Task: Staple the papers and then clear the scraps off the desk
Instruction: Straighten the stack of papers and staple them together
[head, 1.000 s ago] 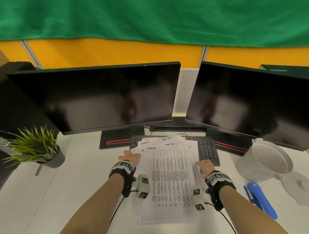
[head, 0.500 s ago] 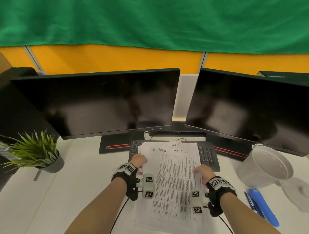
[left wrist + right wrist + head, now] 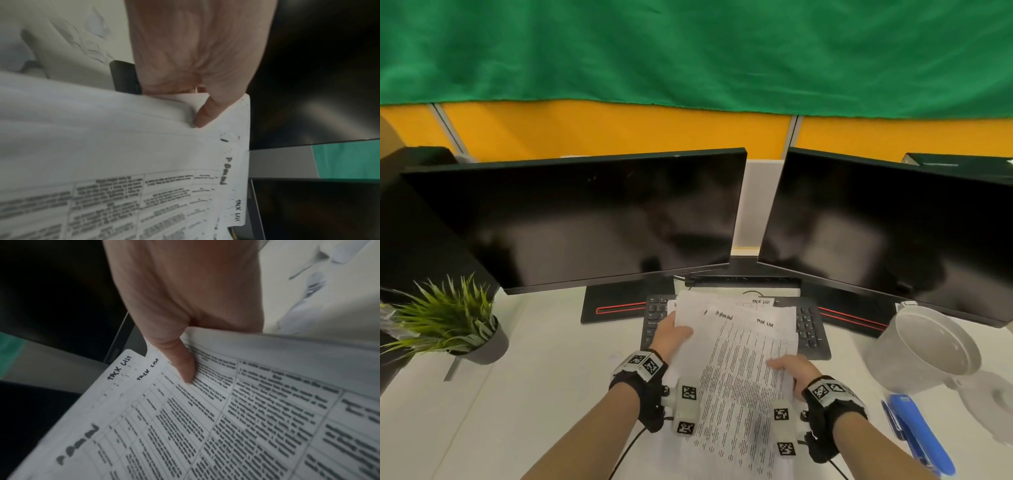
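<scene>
A stack of printed papers (image 3: 739,370) with tables of text is lifted off the white desk (image 3: 534,394), tilted, its far end over the keyboard. My left hand (image 3: 671,334) grips its left edge, thumb on top, as the left wrist view shows at the papers (image 3: 123,146) under the left hand (image 3: 203,113). My right hand (image 3: 789,368) holds the right edge; in the right wrist view the right hand (image 3: 185,368) pinches the papers (image 3: 226,426) with the thumb on top. A blue stapler (image 3: 917,435) lies on the desk at the right.
Two dark monitors (image 3: 592,219) stand at the back, a black keyboard (image 3: 811,339) below them. A white bucket-like container (image 3: 924,353) lies tipped at the right beside the stapler. A potted green plant (image 3: 452,325) stands at the left.
Both hands took hold of the paper stack by its sides and raised it off the desk, tilting it; earlier the hands lay flat on its edges.
</scene>
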Tool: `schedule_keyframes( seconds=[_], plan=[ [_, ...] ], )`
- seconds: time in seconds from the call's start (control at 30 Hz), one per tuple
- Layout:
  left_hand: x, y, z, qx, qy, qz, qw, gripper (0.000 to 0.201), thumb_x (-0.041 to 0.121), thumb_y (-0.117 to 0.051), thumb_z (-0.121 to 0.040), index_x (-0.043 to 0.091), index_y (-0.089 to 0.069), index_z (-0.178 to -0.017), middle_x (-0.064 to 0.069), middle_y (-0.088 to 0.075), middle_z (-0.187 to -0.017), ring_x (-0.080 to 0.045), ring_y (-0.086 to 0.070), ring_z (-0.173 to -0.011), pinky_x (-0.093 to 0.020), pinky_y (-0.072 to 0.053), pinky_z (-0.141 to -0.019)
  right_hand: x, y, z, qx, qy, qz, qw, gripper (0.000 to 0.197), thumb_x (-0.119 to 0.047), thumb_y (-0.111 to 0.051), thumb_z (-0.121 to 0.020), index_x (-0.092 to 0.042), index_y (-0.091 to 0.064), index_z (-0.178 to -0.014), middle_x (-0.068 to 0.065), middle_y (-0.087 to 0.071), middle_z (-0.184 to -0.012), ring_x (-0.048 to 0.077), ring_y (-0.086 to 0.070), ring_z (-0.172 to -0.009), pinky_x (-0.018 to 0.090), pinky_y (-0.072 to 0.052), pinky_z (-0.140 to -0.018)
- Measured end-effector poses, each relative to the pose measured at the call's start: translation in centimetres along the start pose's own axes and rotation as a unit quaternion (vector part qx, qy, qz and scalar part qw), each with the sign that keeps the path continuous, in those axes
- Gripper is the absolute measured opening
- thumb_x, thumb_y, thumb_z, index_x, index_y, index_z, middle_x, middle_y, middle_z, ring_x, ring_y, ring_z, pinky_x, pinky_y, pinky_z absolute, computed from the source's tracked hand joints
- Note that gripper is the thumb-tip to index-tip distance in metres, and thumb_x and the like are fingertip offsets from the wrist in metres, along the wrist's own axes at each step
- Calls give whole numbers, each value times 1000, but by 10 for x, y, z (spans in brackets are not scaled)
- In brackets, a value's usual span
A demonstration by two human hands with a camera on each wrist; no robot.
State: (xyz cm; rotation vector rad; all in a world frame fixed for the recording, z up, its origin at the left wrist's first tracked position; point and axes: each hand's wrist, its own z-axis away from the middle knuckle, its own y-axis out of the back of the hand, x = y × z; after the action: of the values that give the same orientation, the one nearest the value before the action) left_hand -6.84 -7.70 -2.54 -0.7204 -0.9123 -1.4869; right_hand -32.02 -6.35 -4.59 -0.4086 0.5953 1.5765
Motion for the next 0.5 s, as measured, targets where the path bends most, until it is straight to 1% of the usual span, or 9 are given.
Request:
schedule_keyframes(
  seconds=[0.03, 0.1, 0.13, 0.17, 0.23, 0.27, 0.3, 0.43, 0.5],
  plan=[
    [-3, 4, 0, 19, -3, 13, 1000, 34, 7, -55, -86, 10, -49, -120, -16, -60, -120, -30, -60, -104, -47, -50, -95, 0, 1, 3, -7, 3, -9, 1000, 38, 2, -61, -82, 0, -54, -119, 24, -64, -114, 40, -63, -102, 55, -48, -93],
    [-6, 10, 1, 47, -5, 44, 998, 50, 8, -62, -84, 11, -39, -127, -12, -56, -124, -30, -59, -108, -46, -50, -94, 0, 3, 11, -17, 8, -49, 999, 33, 2, -58, -84, -1, -55, -117, 24, -65, -113, 40, -63, -101, 53, -51, -86],
    [-9, 13, 1, 47, 3, 68, 997, 57, 10, -65, -82, 12, -35, -130, -9, -53, -126, -32, -57, -112, -48, -49, -97, 0, 5, 13, -28, 11, -72, 997, 32, 3, -56, -85, -1, -55, -117, 24, -65, -113, 40, -63, -101, 51, -52, -83],
    [-9, 16, 3, 30, 20, 101, 994, 59, 12, -67, -81, 13, -35, -131, -7, -52, -126, -33, -55, -114, -50, -47, -99, 0, 8, 15, -46, 14, -92, 995, 33, 3, -55, -85, -1, -55, -118, 24, -65, -114, 40, -63, -102, 51, -52, -83],
    [-11, 23, 6, -43, 56, 154, 985, 48, 18, -66, -83, 11, -45, -125, -11, -59, -124, -33, -57, -112, -51, -42, -103, -1, 13, 22, -75, 23, -111, 991, 36, 2, -54, -85, -3, -54, -121, 24, -65, -115, 40, -63, -104, 53, -50, -88],
    [-9, 26, 10, -76, 66, 163, 981, 41, 22, -64, -84, 12, -50, -122, -14, -60, -123, -33, -57, -112, -51, -41, -105, -2, 15, 25, -88, 30, -120, 988, 35, 1, -53, -86, -3, -54, -121, 23, -65, -115, 40, -63, -104, 53, -50, -88],
    [-8, 29, 12, -93, 67, 159, 980, 37, 25, -62, -85, 13, -53, -119, -15, -61, -122, -33, -57, -112, -51, -39, -106, -5, 17, 30, -97, 37, -127, 986, 34, 1, -52, -87, -3, -54, -120, 23, -65, -115, 39, -63, -105, 52, -50, -86],
    [5, 33, 15, -89, -1, 114, 989, 41, 30, -64, -84, 14, -55, -120, -11, -63, -122, -31, -58, -113, -53, -38, -107, -14, 24, 42, -126, 65, -155, 978, 36, 2, -47, -89, -5, -52, -124, 22, -64, -118, 38, -64, -105, 49, -56, -79],
    [14, 32, 20, -103, -15, 104, 989, 42, 31, -63, -85, 14, -54, -122, -10, -63, -121, -30, -58, -112, -52, -39, -106, -18, 26, 48, -138, 77, -164, 974, 37, 3, -46, -89, -6, -51, -125, 22, -63, -120, 37, -64, -104, 47, -59, -73]
  ],
)
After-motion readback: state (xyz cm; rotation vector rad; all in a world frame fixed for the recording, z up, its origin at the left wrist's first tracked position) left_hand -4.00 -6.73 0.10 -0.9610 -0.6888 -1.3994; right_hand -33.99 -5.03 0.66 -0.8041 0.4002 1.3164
